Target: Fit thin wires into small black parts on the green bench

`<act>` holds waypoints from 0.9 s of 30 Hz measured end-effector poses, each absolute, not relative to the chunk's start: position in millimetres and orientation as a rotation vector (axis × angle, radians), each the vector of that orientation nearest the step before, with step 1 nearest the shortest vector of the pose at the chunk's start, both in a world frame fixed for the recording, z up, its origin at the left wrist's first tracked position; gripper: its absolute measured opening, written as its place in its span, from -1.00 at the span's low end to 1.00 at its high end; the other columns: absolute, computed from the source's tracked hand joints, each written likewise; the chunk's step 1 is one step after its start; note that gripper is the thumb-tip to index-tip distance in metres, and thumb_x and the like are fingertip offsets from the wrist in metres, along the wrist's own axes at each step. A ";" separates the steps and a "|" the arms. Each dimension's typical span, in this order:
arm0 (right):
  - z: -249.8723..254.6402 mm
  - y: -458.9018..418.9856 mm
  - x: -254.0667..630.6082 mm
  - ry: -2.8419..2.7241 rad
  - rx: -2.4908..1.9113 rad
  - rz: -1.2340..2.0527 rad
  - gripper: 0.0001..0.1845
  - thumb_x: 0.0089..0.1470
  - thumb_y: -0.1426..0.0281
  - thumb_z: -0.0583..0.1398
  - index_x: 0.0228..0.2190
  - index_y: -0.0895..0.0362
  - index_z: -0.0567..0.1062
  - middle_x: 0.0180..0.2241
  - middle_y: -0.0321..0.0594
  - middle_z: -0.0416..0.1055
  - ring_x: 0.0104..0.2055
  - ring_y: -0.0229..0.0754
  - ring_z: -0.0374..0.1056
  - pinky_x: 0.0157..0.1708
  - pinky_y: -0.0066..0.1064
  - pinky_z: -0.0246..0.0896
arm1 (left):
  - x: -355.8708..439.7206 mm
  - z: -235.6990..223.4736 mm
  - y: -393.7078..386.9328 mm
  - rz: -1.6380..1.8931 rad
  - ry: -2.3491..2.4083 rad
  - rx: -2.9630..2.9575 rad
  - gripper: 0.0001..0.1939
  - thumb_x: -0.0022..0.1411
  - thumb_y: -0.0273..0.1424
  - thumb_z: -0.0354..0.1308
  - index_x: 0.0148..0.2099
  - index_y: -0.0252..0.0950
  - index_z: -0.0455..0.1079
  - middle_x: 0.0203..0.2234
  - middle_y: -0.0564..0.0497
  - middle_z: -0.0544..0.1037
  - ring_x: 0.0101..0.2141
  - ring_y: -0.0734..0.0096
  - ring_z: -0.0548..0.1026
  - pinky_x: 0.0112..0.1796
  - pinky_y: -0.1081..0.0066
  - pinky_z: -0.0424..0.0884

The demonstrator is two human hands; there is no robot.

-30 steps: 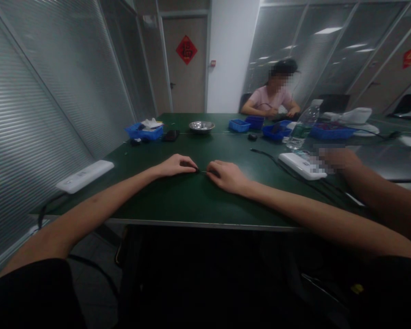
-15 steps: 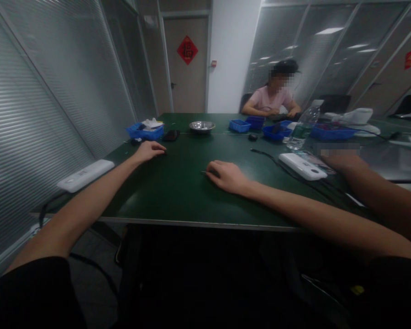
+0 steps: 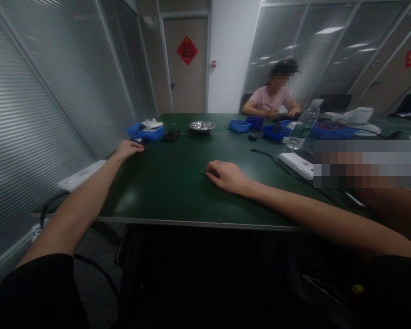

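Note:
My right hand (image 3: 228, 177) rests closed on the green table (image 3: 178, 196), and a thin light-coloured rod (image 3: 203, 172) pokes out from its fingertips to the left. The rest of that rod is hidden in the fingers, so its kind does not show. At the table's left side my left hand (image 3: 128, 148) has its thumb and fingers drawn together, low over the surface. What it pinches, if anything, is too small and dark to make out. Just beyond it stands a blue basket (image 3: 145, 133) holding white tissue, with small bits lying in front.
Farther back are a black phone (image 3: 171, 135), a metal bowl (image 3: 202, 127), several blue bins (image 3: 239, 125) and a water bottle (image 3: 303, 125). White power strips (image 3: 296, 164) with cables flank me. Another person's arm (image 3: 390, 201) reaches in from the right; someone sits opposite.
My left hand has moved away from my right hand, leftward and farther out towards the blue basket. My right hand stays put with the rod. The neighbour's hand on the right has shifted.

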State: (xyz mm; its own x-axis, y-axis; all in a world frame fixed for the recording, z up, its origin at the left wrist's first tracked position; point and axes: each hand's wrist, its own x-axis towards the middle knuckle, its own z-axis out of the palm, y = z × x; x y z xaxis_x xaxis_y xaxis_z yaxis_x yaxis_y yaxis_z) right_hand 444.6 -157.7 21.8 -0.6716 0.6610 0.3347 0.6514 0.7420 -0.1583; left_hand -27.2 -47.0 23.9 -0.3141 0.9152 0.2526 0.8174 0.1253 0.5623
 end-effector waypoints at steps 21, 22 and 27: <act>20.8 -157.6 444.4 -2.551 -0.929 0.041 -0.79 0.36 0.28 0.14 -0.08 0.11 0.47 -0.11 -0.13 0.50 -0.23 -0.16 0.39 -0.27 -0.38 0.16 | 95.8 23.7 -76.6 0.731 1.213 2.224 -0.59 0.15 -0.12 0.38 -0.01 -0.20 0.65 -0.03 -0.09 0.66 0.00 0.13 0.57 0.11 0.16 0.40; 20.6 -157.5 444.3 -2.547 -0.924 0.036 -0.79 0.36 0.27 0.14 -0.08 0.11 0.47 -0.11 -0.13 0.49 -0.22 -0.16 0.39 -0.27 -0.38 0.17 | 109.3 24.0 -83.2 0.716 1.112 2.261 -0.59 0.17 -0.12 0.37 0.00 -0.21 0.65 -0.03 -0.10 0.65 0.00 0.14 0.57 0.11 0.16 0.40; 21.8 -158.4 445.1 -2.553 -0.906 0.036 -0.79 0.36 0.28 0.14 -0.06 0.11 0.46 -0.11 -0.13 0.49 -0.22 -0.16 0.39 -0.25 -0.38 0.17 | 152.1 24.3 -111.5 0.663 0.801 2.358 -0.65 0.29 -0.17 0.31 0.04 -0.19 0.63 -0.04 -0.11 0.64 -0.02 0.18 0.57 0.05 0.20 0.44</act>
